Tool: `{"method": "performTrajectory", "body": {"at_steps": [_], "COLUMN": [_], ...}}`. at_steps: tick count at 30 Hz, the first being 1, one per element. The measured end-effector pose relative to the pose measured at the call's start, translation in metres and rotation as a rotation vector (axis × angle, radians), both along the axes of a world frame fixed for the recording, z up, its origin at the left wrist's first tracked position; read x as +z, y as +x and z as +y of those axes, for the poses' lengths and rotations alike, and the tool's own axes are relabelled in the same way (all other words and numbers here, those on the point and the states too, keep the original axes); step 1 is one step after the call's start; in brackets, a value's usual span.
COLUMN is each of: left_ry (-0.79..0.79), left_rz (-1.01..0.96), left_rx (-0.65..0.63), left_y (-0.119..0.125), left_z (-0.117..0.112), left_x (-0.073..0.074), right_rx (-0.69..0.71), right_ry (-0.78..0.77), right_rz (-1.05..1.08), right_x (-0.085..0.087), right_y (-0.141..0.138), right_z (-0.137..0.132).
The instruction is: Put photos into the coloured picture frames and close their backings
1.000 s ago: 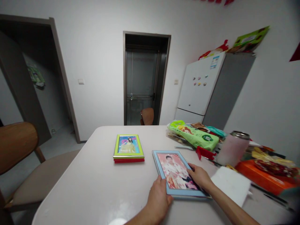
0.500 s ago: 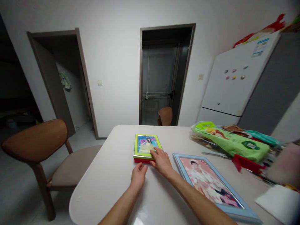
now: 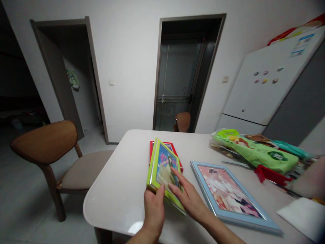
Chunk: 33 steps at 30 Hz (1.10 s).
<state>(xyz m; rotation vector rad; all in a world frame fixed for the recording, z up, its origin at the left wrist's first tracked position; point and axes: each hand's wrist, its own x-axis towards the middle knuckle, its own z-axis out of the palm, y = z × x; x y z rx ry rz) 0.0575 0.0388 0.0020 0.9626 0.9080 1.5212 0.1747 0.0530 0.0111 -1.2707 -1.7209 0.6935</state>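
Observation:
A lime-green picture frame (image 3: 164, 159) with a picture of a figure in a pale yellow dress is tilted up off the table. My left hand (image 3: 154, 208) grips its near left corner, thumb over the front. On the frame's near right side is my right hand (image 3: 190, 200), its fingers over the picture and border; the back of the frame there is hidden. Behind and partly covered by it, a red picture frame (image 3: 180, 165) lies on the table. To the right of my right hand, a larger light-blue picture frame (image 3: 203, 186) lies flat, picture side up.
A white table (image 3: 122, 183) with rounded corners bears everything. At its right lie a green wipes-like package (image 3: 264, 152), a red plastic item (image 3: 271, 174), a thin metallic tool (image 3: 236, 164) and a white sheet (image 3: 302, 215). A wooden chair (image 3: 45, 142) stands at the left.
The green frame has been lifted off the red one and tilted toward me, pulled nearer. My left hand, before beside the stack, now holds its corner. The view has shifted slightly.

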Motion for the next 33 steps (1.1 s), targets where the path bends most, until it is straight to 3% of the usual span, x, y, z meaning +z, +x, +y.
{"method": "performTrajectory", "body": {"at_steps": [3, 7, 10, 13, 15, 18, 24, 29, 33], "left_ry": [0.203, 0.762, 1.068, 1.206, 1.237, 1.241, 1.228, 1.018, 0.807], "left_rz": [0.309, 0.857, 1.101, 1.187, 1.237, 1.335, 1.464, 1.514, 1.424], "left_rx": [-0.040, -0.034, 0.165, 0.404, 0.476, 0.465, 0.371, 0.064, -0.317], "left_y": [0.000, -0.001, 0.004, 0.012, 0.017, 0.020, 0.024, 0.028, 0.011], "left_z": [-0.028, -0.045, -0.047, -0.048, -0.048, -0.047, -0.043, -0.048, -0.048], "left_x": [0.012, 0.003, -0.019, -0.040, -0.049, -0.057, -0.072, -0.080, -0.063], "right_rx": [-0.048, -0.045, -0.047, -0.026, 0.024, 0.026, -0.239, -0.246, -0.196], "right_ry": [-0.107, -0.282, -0.476, -0.555, -0.539, -0.468, -0.228, -0.139, -0.073], "right_rz": [0.438, 0.881, 0.921, 0.838, 0.758, 0.532, -0.200, -0.499, -0.546], "right_x": [0.016, 0.028, 0.024, 0.012, 0.001, -0.016, -0.048, -0.057, -0.053], "right_y": [0.000, 0.005, 0.012, 0.019, 0.024, 0.031, 0.044, 0.047, 0.046], "right_z": [-0.012, -0.036, -0.051, -0.055, -0.050, -0.037, -0.016, -0.015, -0.012]}}
